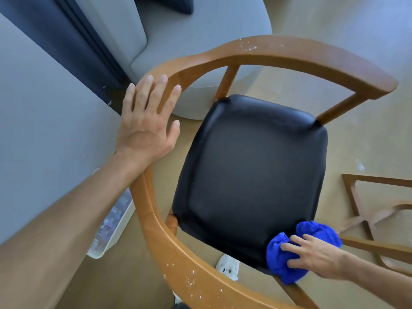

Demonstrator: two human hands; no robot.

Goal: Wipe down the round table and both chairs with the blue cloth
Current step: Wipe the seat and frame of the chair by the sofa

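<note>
The blue cloth (296, 250) lay bunched on the near right corner of the chair's black seat (252, 175), at about 5 o'clock in the view. The right hand (316, 257) lay on top of the cloth with fingers spread and bent down over it, pressing it against the seat edge; the cloth bulged out from under the fingers toward 10 o'clock and 1 o'clock.

The left hand (147, 121) was at 9 o'clock, fingers straight and apart, palm down over the curved wooden rail (256, 50) of the chair (156, 230). Whether the palm touched the rail could not be told. It held nothing and was well apart from the cloth.

White specks marked the rail at 12 o'clock and at 6 o'clock.

A white container (111, 228) stood on the floor (334, 41) at 8 o'clock, partly hidden behind the left forearm and the rail; its contents were blurred and could not be identified.

A grey upholstered seat (178, 41) stood at 12 o'clock beyond the chair. Part of a second wooden frame (367, 219) showed at 3 to 4 o'clock. A white shoe (228, 266) was visible at 6 o'clock under the seat's front edge.
</note>
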